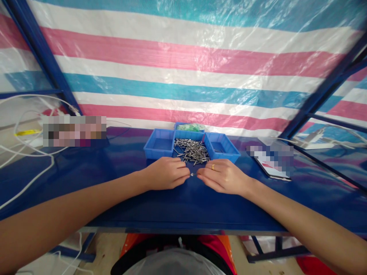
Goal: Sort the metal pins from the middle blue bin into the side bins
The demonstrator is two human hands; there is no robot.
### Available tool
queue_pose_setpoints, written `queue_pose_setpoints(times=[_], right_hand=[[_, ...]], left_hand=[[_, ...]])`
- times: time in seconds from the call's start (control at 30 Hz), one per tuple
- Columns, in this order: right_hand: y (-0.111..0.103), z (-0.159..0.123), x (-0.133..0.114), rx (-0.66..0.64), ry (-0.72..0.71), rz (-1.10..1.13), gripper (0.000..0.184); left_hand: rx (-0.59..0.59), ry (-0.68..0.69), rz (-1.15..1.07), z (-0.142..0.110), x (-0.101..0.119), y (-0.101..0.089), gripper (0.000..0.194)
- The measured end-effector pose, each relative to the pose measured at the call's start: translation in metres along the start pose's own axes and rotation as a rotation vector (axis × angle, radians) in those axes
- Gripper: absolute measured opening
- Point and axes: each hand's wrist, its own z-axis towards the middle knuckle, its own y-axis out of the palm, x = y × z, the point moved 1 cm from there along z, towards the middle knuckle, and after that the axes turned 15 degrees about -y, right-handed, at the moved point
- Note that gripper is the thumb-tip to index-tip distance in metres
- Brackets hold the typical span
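My left hand [169,173] is closed in a pinch just in front of a pile of slim metal pins [192,150]. My right hand [223,175], with a ring on one finger, pinches opposite it. A small shiny metal pin [192,174] shows between the two sets of fingertips; most of it is hidden by the fingers. The loose pins spill from the open front of a blue bin onto the table. On the left of the pile stands a blue plastic bin [159,153], and on the right another blue bin [225,154] with a few thin pieces inside.
Behind the pile, a blue bin holds a green plastic bag [190,128]. A phone [271,166] lies on the blue table [172,210] at the right. White cables [53,164] loop at the left. Blue metal posts and a striped plastic sheet [186,57] close off the back.
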Motion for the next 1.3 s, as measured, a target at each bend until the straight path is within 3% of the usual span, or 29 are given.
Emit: queue_pose_setpoints(times=[0.13, 0.23, 0.37, 0.47, 0.6, 0.73, 1.0, 1.23, 1.3], right_hand=[[0.001, 0.000, 0.000, 0.009, -0.010, 0.007, 0.029], [-0.002, -0.007, 0.010, 0.018, 0.058, 0.017, 0.030], [-0.010, -0.022, 0.032, 0.024, 0.342, -0.017, 0.027], [-0.014, -0.034, 0.049, -0.061, 0.569, -0.118, 0.031], [-0.010, -0.045, 0.062, -0.182, 0.705, -0.180, 0.027], [-0.003, -0.046, 0.063, -0.260, 0.723, -0.092, 0.024], [-0.002, -0.043, 0.060, -0.206, 0.748, -0.004, 0.023], [-0.011, -0.036, 0.052, 0.058, 0.544, -0.049, 0.022], [-0.013, -0.030, 0.045, 0.070, 0.465, 0.017, 0.023]], left_hand=[[-0.052, 0.021, -0.011, 0.000, 0.005, 0.002, 0.025], [-0.075, -0.016, -0.002, 0.000, 0.003, 0.001, 0.025], [-0.129, -0.145, 0.030, -0.002, -0.004, 0.002, 0.022], [-0.174, -0.254, 0.052, -0.004, -0.008, 0.004, 0.020], [-0.205, -0.313, 0.057, -0.004, -0.008, 0.003, 0.019], [-0.225, -0.316, 0.055, -0.003, -0.007, 0.002, 0.021], [-0.215, -0.319, 0.044, -0.004, -0.008, 0.004, 0.021], [-0.208, -0.303, 0.032, -0.004, -0.007, 0.004, 0.021], [-0.204, -0.306, 0.036, -0.004, -0.007, 0.005, 0.020]])
